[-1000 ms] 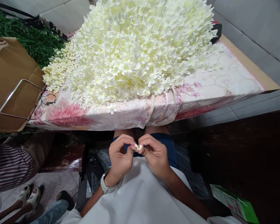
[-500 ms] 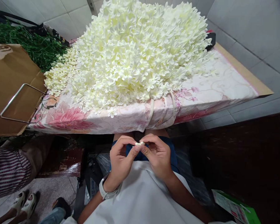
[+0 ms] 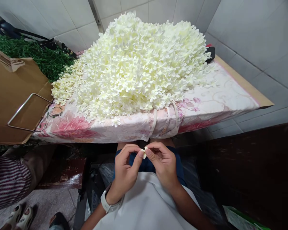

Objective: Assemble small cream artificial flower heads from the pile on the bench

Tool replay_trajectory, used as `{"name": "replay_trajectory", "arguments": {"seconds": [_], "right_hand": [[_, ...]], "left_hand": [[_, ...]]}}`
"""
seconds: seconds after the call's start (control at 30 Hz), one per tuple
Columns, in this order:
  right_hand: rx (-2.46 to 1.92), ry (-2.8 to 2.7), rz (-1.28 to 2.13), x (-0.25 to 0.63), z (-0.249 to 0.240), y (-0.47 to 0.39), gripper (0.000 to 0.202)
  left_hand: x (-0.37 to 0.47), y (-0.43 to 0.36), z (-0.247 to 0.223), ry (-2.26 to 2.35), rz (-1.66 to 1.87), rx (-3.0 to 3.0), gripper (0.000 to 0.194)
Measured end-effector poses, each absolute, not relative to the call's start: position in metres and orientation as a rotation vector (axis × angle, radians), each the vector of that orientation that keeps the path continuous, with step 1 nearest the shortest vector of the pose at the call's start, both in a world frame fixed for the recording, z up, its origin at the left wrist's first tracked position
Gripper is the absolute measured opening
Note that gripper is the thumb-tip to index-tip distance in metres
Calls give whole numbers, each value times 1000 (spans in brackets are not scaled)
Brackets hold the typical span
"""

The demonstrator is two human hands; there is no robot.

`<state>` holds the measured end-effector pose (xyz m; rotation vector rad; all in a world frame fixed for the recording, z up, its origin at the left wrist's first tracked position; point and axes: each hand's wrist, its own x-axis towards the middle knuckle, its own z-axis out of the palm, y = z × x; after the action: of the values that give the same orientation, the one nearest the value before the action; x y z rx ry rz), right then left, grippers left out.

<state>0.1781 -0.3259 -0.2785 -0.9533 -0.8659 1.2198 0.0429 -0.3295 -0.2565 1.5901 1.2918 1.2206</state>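
Pinched close together, with thumb and finger of the left hand [image 3: 126, 171] on one side, thumb and finger of the right hand [image 3: 165, 164] on the other, and a tiny cream-white flower piece [image 3: 144, 154] clamped in between. Held low over the dark blue cloth shorts [image 3: 148, 164], just in front of the long table covered in pink-flowered white cloth [image 3: 213, 103].

Turned a bit in the last second: first seen as two little bits side by side, then lying flat, now looking thin, with a pale tip poking down between the thumbs. Too small to tell if bent, pulled open or only spun round. Still being worked by fingertips, it seems, and not put down.

Up on the table, a big heap of white and soft yellow flowers with pointed petals [image 3: 139, 73], and one loose white flower [image 3: 116, 121] near the front edge. Left of that, a smaller heap of creamy little buds [image 3: 66, 86], near a tangle of thin green stems [image 3: 51, 62] and a brown cardboard box [image 3: 16, 83].
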Motion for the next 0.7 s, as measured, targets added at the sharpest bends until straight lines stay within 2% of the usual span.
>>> {"name": "replay_trajectory", "arguments": {"seconds": [0.1,0.23,0.33,0.43,0.5,0.6,0.7], "right_hand": [[-1015,-903,1233,179,-287,-329,3],[-1154,-943,1270,178,-315,-332,18],[-1293,-901,1347,178,-354,-333,35],[-1467,-817,1458,180,-408,-328,53],[-1606,-821,1433,180,-446,-318,58],[-1686,-806,1360,172,-486,-296,61],[-1672,-837,1369,158,-500,-276,60]], "left_hand": [[41,-331,-260,1301,1145,1601,7],[39,-330,-282,1330,1015,1506,11],[43,-327,-322,1389,910,1304,19],[59,-320,-372,1486,843,870,8],[73,-311,-401,1542,846,714,2],[90,-295,-432,1606,980,565,16],[95,-283,-449,1626,1038,435,24]]}}
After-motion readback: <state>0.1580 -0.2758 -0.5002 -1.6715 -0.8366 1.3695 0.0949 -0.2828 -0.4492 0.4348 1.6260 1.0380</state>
